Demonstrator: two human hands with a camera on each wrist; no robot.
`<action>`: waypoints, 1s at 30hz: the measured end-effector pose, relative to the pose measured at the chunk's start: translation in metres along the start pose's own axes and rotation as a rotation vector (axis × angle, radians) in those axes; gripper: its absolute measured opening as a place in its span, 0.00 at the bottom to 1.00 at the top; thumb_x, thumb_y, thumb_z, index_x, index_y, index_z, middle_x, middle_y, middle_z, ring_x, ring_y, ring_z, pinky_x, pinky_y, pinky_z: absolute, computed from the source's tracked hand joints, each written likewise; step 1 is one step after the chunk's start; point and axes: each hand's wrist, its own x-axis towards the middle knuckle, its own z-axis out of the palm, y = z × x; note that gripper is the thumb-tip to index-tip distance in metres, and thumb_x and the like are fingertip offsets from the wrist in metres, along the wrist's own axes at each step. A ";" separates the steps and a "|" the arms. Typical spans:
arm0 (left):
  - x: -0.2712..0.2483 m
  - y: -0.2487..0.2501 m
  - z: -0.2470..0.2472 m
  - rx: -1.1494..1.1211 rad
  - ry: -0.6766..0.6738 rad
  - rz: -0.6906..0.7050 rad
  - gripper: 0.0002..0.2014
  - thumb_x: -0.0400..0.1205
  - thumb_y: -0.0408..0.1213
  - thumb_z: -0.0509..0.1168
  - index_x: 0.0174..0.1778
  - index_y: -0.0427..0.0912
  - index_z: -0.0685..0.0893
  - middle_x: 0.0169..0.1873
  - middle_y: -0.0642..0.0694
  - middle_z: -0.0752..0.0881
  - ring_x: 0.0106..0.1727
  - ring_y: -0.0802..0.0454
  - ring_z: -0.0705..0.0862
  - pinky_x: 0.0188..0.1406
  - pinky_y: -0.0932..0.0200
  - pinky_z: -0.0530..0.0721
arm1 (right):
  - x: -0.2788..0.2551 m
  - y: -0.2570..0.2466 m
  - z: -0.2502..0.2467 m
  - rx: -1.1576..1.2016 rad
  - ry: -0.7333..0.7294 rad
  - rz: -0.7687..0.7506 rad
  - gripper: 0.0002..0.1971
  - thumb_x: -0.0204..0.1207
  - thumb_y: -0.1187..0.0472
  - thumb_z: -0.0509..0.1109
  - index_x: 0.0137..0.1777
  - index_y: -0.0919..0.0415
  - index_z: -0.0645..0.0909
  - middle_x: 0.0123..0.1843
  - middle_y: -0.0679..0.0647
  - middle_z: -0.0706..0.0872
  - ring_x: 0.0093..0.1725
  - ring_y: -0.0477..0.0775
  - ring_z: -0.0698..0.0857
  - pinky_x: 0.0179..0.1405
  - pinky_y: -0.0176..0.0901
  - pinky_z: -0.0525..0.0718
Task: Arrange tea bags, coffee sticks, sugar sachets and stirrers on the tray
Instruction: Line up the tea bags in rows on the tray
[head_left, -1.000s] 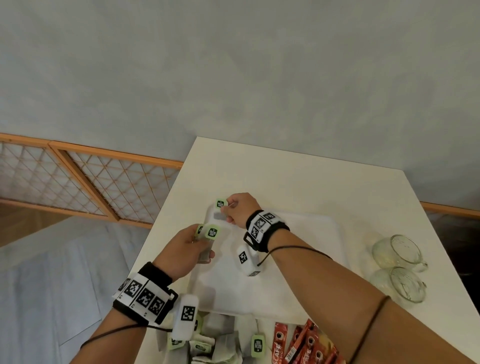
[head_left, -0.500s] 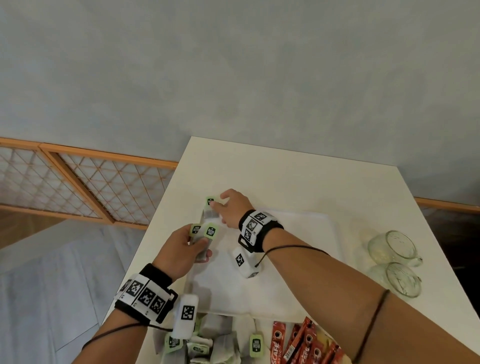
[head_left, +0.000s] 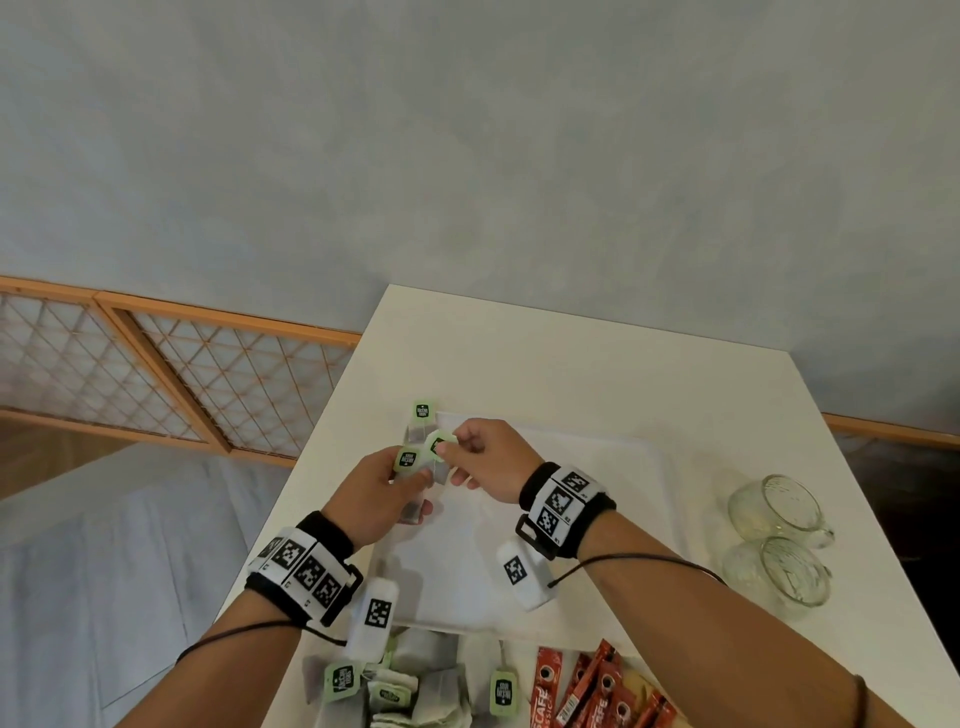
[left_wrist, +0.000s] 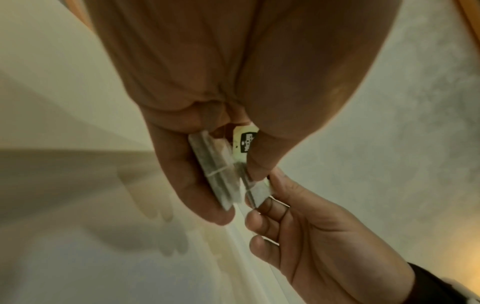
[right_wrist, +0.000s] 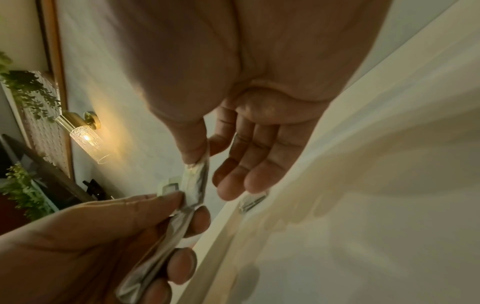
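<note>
L hand (head_left: 371, 499) grips a small stack of tea bags (left_wrist: 215, 174), thumb on top, fingers curled under, held above the tray's (head_left: 597, 457) far-left corner. Green tag (head_left: 407, 459) of the stack sits just under the L thumb.

R hand (head_left: 491, 460) pinches one tea bag (right_wrist: 196, 181) off that stack btw thumb + index; its green tag (head_left: 439, 444) sticks out just beyond the R fingertips. Other 3 R fingers (right_wrist: 241, 174) are loosely extended, apart from the bag, holding nothing. Both hands' fingertips nearly touch at the stack.

One tea bag already placed (head_left: 420, 428) lies at the tray's far-left corner, just beyond both sets of fingertips, its tag (head_left: 423, 411) hanging over the rim onto the table (head_left: 571, 364). In the R wrist view it shows just past the R fingertips, on the rim.

Loose pile of tea bags (head_left: 415, 686) w/ green tags is on the table behind the L wrist, near side of tray. Red coffee sticks (head_left: 587, 691) are beside that pile, under the R forearm. Rest of the tray surface visible is bare white.

Two glass mugs (head_left: 774, 540) lie on their sides well to the right of the R hand, off the tray.

Sugar sachets, stirrers: can't tell, not identifiable in any view.
</note>
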 end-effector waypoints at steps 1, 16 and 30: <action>0.001 0.000 0.000 0.023 0.000 0.003 0.07 0.88 0.33 0.65 0.51 0.31 0.82 0.38 0.40 0.87 0.38 0.45 0.91 0.40 0.48 0.90 | 0.000 0.001 0.000 0.008 0.003 0.008 0.09 0.84 0.54 0.72 0.46 0.58 0.79 0.39 0.53 0.88 0.36 0.50 0.88 0.38 0.46 0.84; 0.039 0.014 -0.004 0.592 0.070 0.022 0.04 0.83 0.36 0.68 0.51 0.42 0.82 0.37 0.48 0.85 0.32 0.52 0.82 0.37 0.57 0.80 | 0.049 0.015 -0.023 -0.165 0.211 0.146 0.22 0.71 0.49 0.82 0.29 0.57 0.74 0.29 0.52 0.78 0.30 0.56 0.78 0.32 0.46 0.76; 0.072 0.021 -0.007 0.805 0.068 -0.011 0.13 0.83 0.40 0.68 0.63 0.45 0.83 0.61 0.43 0.86 0.58 0.44 0.86 0.54 0.57 0.81 | 0.064 0.013 -0.006 -0.337 0.231 0.319 0.23 0.66 0.41 0.85 0.48 0.61 0.89 0.38 0.53 0.88 0.29 0.52 0.81 0.23 0.39 0.72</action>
